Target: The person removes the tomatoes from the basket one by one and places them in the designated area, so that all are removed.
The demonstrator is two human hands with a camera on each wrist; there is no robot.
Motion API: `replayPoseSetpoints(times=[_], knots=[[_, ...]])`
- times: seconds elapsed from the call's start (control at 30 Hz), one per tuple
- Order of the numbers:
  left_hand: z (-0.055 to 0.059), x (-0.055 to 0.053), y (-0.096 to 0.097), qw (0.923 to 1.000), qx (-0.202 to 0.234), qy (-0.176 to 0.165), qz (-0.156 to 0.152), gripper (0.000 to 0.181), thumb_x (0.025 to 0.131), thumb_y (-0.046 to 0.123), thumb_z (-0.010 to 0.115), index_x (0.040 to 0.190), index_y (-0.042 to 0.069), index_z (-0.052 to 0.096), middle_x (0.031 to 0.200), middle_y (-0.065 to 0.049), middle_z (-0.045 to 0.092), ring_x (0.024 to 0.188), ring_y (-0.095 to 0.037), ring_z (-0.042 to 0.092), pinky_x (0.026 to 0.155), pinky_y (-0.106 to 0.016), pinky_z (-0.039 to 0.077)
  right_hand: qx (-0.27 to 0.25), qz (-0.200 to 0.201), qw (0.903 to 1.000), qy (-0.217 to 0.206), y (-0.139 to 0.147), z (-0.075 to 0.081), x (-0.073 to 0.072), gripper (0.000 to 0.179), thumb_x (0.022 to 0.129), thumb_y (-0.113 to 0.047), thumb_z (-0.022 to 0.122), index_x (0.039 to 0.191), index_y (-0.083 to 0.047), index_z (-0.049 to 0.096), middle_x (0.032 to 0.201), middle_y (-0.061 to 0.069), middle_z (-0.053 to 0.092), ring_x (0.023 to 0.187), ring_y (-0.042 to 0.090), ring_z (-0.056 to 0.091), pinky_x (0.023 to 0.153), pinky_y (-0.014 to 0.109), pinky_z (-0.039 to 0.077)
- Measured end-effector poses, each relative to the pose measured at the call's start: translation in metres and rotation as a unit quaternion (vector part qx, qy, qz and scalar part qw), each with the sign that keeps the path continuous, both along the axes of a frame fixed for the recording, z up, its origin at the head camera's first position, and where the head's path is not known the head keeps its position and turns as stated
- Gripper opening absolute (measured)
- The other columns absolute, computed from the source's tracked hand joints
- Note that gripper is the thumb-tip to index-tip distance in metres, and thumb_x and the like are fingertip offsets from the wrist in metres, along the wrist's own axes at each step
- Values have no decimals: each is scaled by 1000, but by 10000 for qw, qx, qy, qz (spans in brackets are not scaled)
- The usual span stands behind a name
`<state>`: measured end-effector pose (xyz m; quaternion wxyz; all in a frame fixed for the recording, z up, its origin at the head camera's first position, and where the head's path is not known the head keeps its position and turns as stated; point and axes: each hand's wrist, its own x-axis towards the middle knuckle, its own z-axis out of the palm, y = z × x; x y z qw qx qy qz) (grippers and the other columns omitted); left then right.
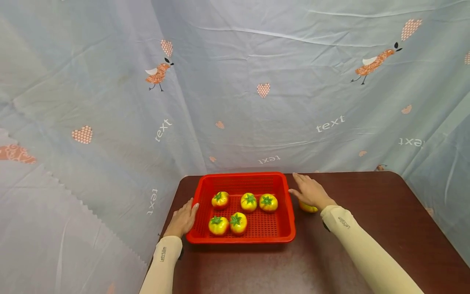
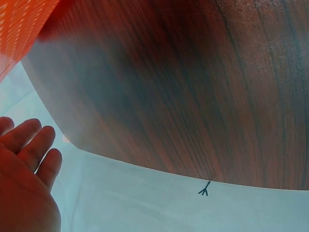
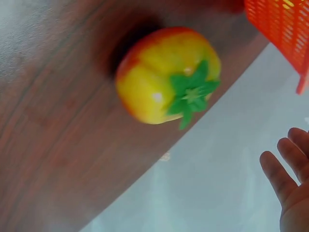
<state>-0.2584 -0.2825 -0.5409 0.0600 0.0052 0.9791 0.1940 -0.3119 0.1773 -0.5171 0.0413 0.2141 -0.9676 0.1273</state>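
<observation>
Your left hand [image 1: 182,219] and right hand [image 1: 311,191] flank the short sides of the red perforated basket [image 1: 238,240], fingers loose, gripping nothing, probably since that spread suits steadying it; can't tell if you're touching it tbh. Five tomatoes [image 1: 238,223] sit inside, likely penned against rolling, and a loose tomato [image 3: 164,77] is on the table [image 1: 367,228] near your right hand

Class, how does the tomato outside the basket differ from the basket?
Shape: the tomato is round, the basket rectangular. Colour: the tomato is mainly yellow with green leaves, the basket plain red. Size: the tomato is far smaller than the basket. Both show red.
</observation>
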Motion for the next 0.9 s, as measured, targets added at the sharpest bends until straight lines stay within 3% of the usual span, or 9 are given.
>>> replayPoseSetpoints(times=[0.27, 0.67, 0.9], knots=[[1, 2, -1, 10000, -7, -7, 25, 66, 107, 42, 22, 152, -6, 23, 154, -28, 32, 140, -46, 34, 115, -62, 20, -81, 186, 9995, 250, -19, 11, -2, 69, 97, -40, 58, 144, 8, 41, 145, 25, 48, 129, 42, 50, 105, 56, 41], [1, -2, -1, 10000, -55, -12, -5, 66, 107, 44, 21, 153, -4, 23, 154, -27, 32, 141, -45, 33, 115, -60, 21, -91, 263, 9996, 79, -37, 17, -3, 71, 96, -41, 59, 146, 5, 39, 148, 23, 46, 134, 41, 46, 110, 56, 36], [2, 1, 1, 10000, -19, -44, 23, 65, 107, 42, 21, 153, -4, 22, 155, -27, 32, 142, -45, 32, 115, -61, 20, 38, 423, 9990, 137, -51, 17, -3, 73, 96, -46, 58, 146, 4, 39, 147, 22, 47, 134, 39, 46, 111, 54, 36]])
